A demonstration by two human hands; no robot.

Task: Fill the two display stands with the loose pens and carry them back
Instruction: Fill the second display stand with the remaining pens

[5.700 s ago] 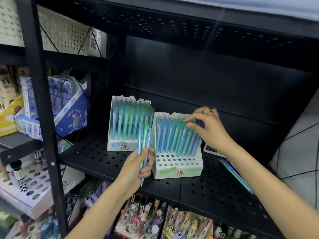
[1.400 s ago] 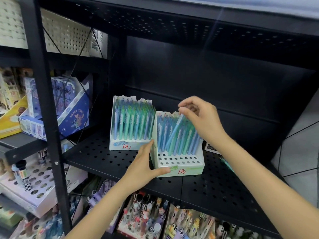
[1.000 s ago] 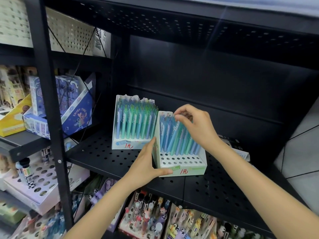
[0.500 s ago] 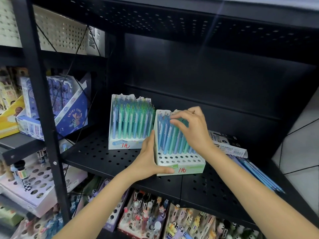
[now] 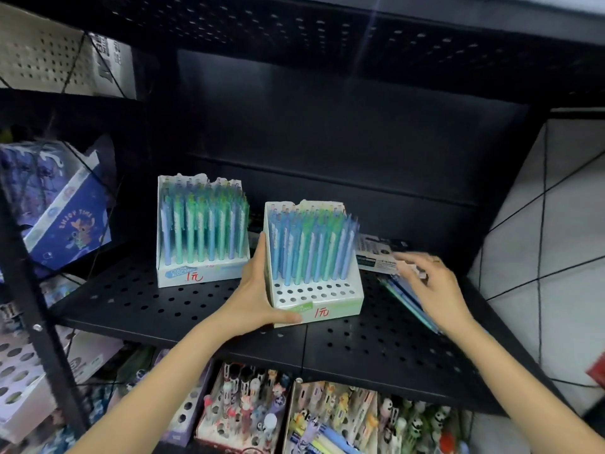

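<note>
Two white display stands hold blue and green pens on the black perforated shelf [image 5: 147,303]. The left stand [image 5: 199,273] looks full. The right stand [image 5: 334,311] has empty holes in its front rows. My left hand [image 5: 255,299] holds the right stand at its front left corner, fingers up the side wall and thumb along the base. My right hand [image 5: 432,286] is blurred, with fingers spread, just above the loose pens [image 5: 402,293] lying on the shelf to the stand's right. It holds nothing that I can see.
A flat printed box [image 5: 376,253] lies behind the loose pens. A black upright post [image 5: 29,290] stands at the left, with a blue carton [image 5: 65,231] beyond it. Novelty pen displays [image 5: 248,411] fill the shelf below. Tiled floor [image 5: 556,257] shows at the right.
My right hand has left the pens in the right stand and swung right and down to the loose pens. My left hand stays on the stand's corner.
</note>
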